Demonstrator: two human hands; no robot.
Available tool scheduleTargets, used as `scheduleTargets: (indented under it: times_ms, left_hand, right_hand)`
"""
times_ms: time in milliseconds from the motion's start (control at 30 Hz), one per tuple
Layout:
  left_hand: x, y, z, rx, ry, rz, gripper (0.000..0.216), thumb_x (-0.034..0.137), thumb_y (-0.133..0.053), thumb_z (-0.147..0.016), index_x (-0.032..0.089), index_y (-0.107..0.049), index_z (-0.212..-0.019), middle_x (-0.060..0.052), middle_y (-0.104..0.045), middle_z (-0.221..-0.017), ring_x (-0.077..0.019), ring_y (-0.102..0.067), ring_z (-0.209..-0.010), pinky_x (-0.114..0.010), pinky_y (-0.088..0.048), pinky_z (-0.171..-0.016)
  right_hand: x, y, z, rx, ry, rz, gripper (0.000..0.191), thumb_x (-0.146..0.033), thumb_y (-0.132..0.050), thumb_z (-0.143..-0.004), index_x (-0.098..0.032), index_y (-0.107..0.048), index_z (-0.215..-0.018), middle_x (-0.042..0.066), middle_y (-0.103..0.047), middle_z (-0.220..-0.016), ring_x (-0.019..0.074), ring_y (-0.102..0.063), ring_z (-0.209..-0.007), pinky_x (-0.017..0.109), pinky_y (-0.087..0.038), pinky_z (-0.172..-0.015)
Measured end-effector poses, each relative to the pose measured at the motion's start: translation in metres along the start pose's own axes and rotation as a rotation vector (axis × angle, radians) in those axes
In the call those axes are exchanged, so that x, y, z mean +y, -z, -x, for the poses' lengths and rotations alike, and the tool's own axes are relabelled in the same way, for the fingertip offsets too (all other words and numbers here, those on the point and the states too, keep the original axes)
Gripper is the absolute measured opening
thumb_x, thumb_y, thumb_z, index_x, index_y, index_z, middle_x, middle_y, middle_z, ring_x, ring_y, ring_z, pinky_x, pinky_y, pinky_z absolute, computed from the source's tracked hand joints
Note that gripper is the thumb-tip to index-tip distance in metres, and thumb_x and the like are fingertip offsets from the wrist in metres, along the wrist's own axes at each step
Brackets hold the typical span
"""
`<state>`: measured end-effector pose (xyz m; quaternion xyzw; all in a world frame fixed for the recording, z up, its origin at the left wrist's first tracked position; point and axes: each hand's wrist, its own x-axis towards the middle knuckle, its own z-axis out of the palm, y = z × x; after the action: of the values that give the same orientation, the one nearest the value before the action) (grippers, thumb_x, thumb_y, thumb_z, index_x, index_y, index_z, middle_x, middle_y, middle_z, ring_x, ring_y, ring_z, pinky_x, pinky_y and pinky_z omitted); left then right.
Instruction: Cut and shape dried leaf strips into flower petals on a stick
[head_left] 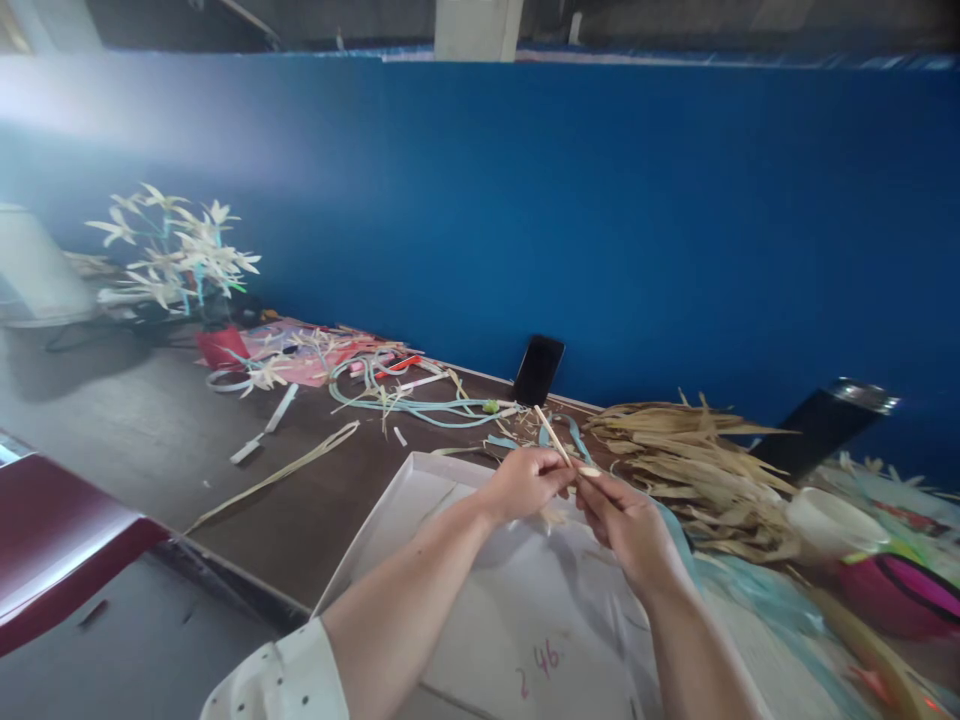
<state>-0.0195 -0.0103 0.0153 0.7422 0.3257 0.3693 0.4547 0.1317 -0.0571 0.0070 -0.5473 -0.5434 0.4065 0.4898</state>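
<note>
My left hand (525,482) and my right hand (626,522) meet above a white box lid (420,500) on the brown table. Both pinch a thin pale straw strip (553,436) that sticks up and away from the fingers. The fingers of each hand are closed on it. A heap of dried straw leaves (697,460) lies just right of my hands. Light blue strips (420,405) curl on the table behind the lid.
A dark phone (538,370) leans against the blue wall. A bunch of pale straw flowers (176,255) stands far left beside red paper (225,345). A black flask (821,425), a white cup (829,520) and a pink bag (907,595) sit at right. A maroon seat (52,545) is at lower left.
</note>
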Motion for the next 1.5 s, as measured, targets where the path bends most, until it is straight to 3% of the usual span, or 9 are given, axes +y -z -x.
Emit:
scheduleTargets:
  times_ms: [200,333,533,700,867,1000,1100,1367,1500]
  left_hand:
    - [0.001,-0.007,0.001,0.107,-0.165,-0.025,0.024,0.025,-0.041,-0.081,0.014,-0.052,-0.062,0.001,-0.054,-0.064,-0.0081,-0.048,-0.062,-0.018,-0.035,-0.059]
    - [0.0,-0.012,0.0,0.186,-0.135,-0.074,0.025,0.023,-0.04,-0.08,0.014,-0.046,-0.057,0.002,-0.05,-0.061,-0.0075,-0.044,-0.059,-0.019,-0.032,-0.055]
    - [-0.005,-0.016,0.0,0.155,0.003,0.004,0.029,0.035,-0.046,-0.078,0.014,-0.053,-0.059,0.002,-0.05,-0.057,-0.0074,-0.043,-0.055,-0.019,-0.032,-0.053]
    - [-0.013,-0.012,-0.005,0.151,0.084,0.13,0.032,0.04,-0.043,-0.08,0.015,-0.063,-0.076,0.0,-0.059,-0.065,-0.0079,-0.048,-0.057,-0.019,-0.036,-0.056]
    - [-0.019,-0.012,-0.008,0.178,0.172,0.104,0.032,0.039,-0.042,-0.079,0.015,-0.063,-0.079,-0.001,-0.06,-0.068,-0.0085,-0.048,-0.055,-0.02,-0.036,-0.052]
    - [-0.01,-0.012,-0.003,0.167,0.121,0.011,0.029,0.036,-0.042,-0.08,0.015,-0.062,-0.077,-0.001,-0.062,-0.07,-0.0098,-0.052,-0.063,-0.02,-0.038,-0.059]
    - [-0.005,-0.013,-0.001,0.167,0.081,-0.059,0.026,0.031,-0.041,-0.08,0.015,-0.061,-0.075,-0.001,-0.06,-0.07,-0.0102,-0.052,-0.065,-0.02,-0.038,-0.062]
    - [-0.009,-0.013,-0.003,0.187,0.068,-0.042,0.025,0.032,-0.046,-0.077,0.014,-0.054,-0.061,0.002,-0.054,-0.059,-0.0086,-0.047,-0.058,-0.02,-0.035,-0.057]
    - [-0.005,-0.011,-0.002,0.165,0.132,0.01,0.026,0.035,-0.046,-0.077,0.014,-0.06,-0.07,0.001,-0.055,-0.06,-0.0082,-0.046,-0.055,-0.019,-0.035,-0.055]
  right_hand:
    - [0.008,-0.004,0.0,0.147,0.376,0.313,0.034,-0.035,-0.049,-0.082,-0.022,-0.064,-0.109,0.002,-0.057,-0.071,0.0139,-0.05,-0.061,0.025,-0.041,-0.055]
    - [0.009,-0.008,0.003,0.258,0.559,0.553,0.035,-0.022,-0.042,-0.084,-0.023,-0.062,-0.113,0.004,-0.058,-0.076,0.0149,-0.055,-0.068,0.025,-0.043,-0.064]
    - [0.012,-0.001,0.0,0.445,0.402,0.702,0.036,-0.025,-0.044,-0.082,-0.025,-0.063,-0.113,0.003,-0.058,-0.073,0.015,-0.054,-0.062,0.025,-0.041,-0.057]
    - [0.014,0.016,-0.01,0.65,0.045,0.15,0.046,-0.038,-0.056,-0.074,-0.019,-0.06,-0.116,0.003,-0.06,-0.071,0.0124,-0.047,-0.049,0.024,-0.037,-0.043]
    - [0.004,0.012,-0.006,0.25,0.0,-0.432,0.057,-0.037,-0.066,-0.069,-0.025,-0.052,-0.122,-0.004,-0.05,-0.065,0.0041,-0.031,-0.041,0.016,-0.02,-0.035]
    - [-0.001,0.001,-0.001,-0.022,-0.103,-0.322,0.055,-0.038,-0.066,-0.07,-0.022,-0.053,-0.121,-0.003,-0.05,-0.061,0.0039,-0.03,-0.04,0.017,-0.016,-0.035]
    - [0.003,-0.003,-0.003,-0.056,-0.088,-0.2,0.049,-0.042,-0.062,-0.073,-0.021,-0.057,-0.117,-0.003,-0.047,-0.06,0.0039,-0.028,-0.039,0.018,-0.015,-0.034]
    - [0.012,-0.005,-0.006,0.247,0.331,0.377,0.035,-0.036,-0.05,-0.078,-0.022,-0.068,-0.104,0.004,-0.065,-0.076,0.0169,-0.057,-0.07,0.028,-0.043,-0.067]
    - [0.017,0.007,-0.011,0.499,0.128,0.258,0.043,-0.042,-0.054,-0.074,-0.02,-0.065,-0.109,0.003,-0.062,-0.07,0.0139,-0.052,-0.055,0.027,-0.041,-0.052]
